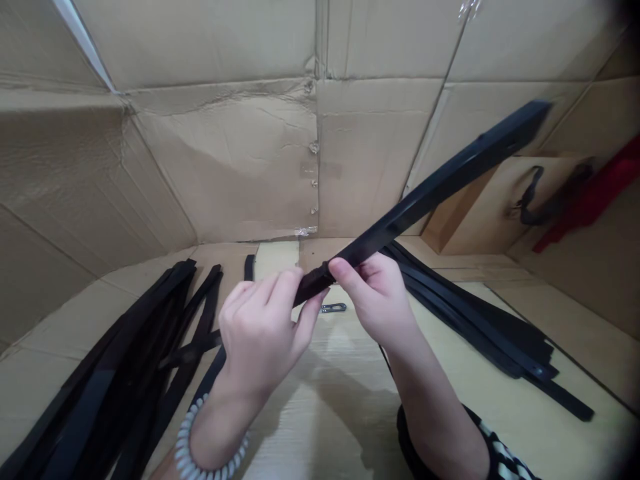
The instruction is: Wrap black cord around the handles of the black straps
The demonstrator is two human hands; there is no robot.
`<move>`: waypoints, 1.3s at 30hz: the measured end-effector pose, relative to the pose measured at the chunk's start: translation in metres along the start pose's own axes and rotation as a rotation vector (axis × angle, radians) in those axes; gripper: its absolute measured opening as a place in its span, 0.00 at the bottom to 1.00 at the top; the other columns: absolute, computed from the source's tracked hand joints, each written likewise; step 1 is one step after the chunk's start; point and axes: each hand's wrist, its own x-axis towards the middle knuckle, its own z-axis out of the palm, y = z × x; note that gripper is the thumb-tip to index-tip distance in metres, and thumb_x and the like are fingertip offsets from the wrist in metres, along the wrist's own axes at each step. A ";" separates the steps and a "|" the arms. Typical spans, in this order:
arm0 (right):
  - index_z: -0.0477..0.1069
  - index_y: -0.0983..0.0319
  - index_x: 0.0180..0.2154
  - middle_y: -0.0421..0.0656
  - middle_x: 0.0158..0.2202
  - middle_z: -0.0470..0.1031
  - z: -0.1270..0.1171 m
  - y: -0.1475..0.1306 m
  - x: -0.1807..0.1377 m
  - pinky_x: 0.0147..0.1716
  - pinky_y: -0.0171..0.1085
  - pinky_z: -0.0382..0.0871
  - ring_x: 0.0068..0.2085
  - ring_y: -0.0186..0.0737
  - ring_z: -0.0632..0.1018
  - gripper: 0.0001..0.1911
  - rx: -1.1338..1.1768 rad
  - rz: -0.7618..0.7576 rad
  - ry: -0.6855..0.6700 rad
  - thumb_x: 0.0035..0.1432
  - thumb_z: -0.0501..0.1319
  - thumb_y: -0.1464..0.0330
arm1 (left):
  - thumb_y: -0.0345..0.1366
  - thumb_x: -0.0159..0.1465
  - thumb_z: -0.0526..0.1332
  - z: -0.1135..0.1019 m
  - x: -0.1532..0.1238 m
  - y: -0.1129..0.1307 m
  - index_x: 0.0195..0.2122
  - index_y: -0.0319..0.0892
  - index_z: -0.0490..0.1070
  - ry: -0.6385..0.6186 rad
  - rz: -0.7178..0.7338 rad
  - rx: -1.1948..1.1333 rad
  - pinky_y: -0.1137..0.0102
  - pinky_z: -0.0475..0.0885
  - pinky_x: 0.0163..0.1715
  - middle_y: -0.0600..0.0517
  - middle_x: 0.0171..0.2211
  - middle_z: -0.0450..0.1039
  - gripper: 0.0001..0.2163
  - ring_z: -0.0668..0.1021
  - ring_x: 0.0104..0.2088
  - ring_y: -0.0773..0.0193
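A long black strap, belt-like and flat, is held up slantwise in front of me, its free end rising to the upper right. A small dark mark like a hole shows near that end. My left hand is closed around its lower part, the thumb beneath. My right hand pinches it just beside, with the thumb on a narrow band or loop across the strap. Further down, the strap is hidden by my left hand. Below the hands, a small metal piece with a slot lies on the table.
A heap of black straps lies on the left of the pale table. More black straps lie in a bundle at the right. Cardboard walls enclose the table. A brown box and a red object are at the right.
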 end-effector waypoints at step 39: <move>0.74 0.62 0.31 0.39 0.27 0.73 0.010 0.012 0.007 0.29 0.32 0.71 0.28 0.31 0.73 0.18 0.176 0.091 0.057 0.50 0.69 0.53 | 0.51 0.63 0.62 0.010 0.008 -0.012 0.34 0.42 0.66 -0.483 -0.372 -0.767 0.71 0.59 0.26 0.56 0.25 0.65 0.16 0.67 0.26 0.67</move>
